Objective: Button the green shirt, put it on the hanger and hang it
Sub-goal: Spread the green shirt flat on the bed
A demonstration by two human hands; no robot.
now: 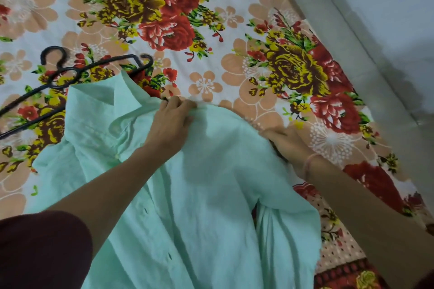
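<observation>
Nearest the camera, a maroon sleeve is seen on the L arm, well behind the fingers. The green shirt is spread front-up on the floral sheet. Its placket runs from near the L wrist back toward the camera. Dark slits are seen along it, but whether the buttons are done up can't be told.

The L hand is laid on the shoulder area beside the collar, w/ fingers curled & pinching the cloth at its far edge. The R hand is at the shirt's R-side edge, w/ a thin pink band at the wrist. Its fingers are buried in a fold, so gripping vs. loose can't be told.

The black hanger lies beyond & to the L of the L fingers. Part of it is hidden under the collar, and it is not yet inside the shirt.

Risks, as judged:
- If the cloth is tugged by both hands at once, the placket edges could be pulled out of line & buttons put in the wrong holes.
- The hanger could be dragged along or buried further by the collar.

No containers are in view.
</observation>
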